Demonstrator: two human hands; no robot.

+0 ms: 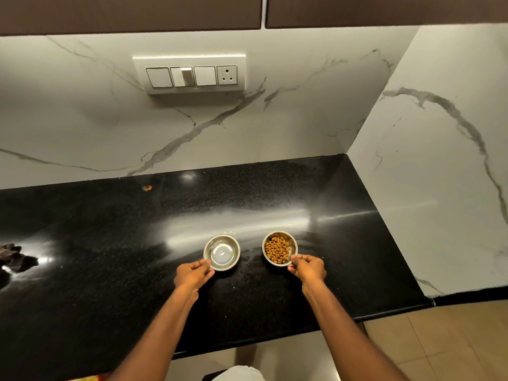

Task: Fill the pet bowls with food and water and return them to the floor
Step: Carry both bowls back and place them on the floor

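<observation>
I have both bowls on the black counter, side by side but apart, a little back from its front edge. My left hand pinches the near rim of the water bowl, thumb on top and fingers curled beneath; my right hand pinches the near rim of the food bowl in the same way. The food bowl holds a heap of brown kibble. The other bowl shows a pale glassy disc inside, which I take for water, though I cannot be sure how deep it is.

I judge filling done and the lift to the floor is the step in hand. To do it well I would raise both bowls level and slowly, the water one above all, since a rim pinch on one side lets a bowl tip away from the hand. Sliding more fingers under the base before lifting would steady it. The steel looks slick, and the counter beside the bowls seems faintly wet.

My fingers under each rim are hidden. The dark heap at the left edge is cut off and I cannot name it; a small orange speck near the wall is too small to tell
</observation>
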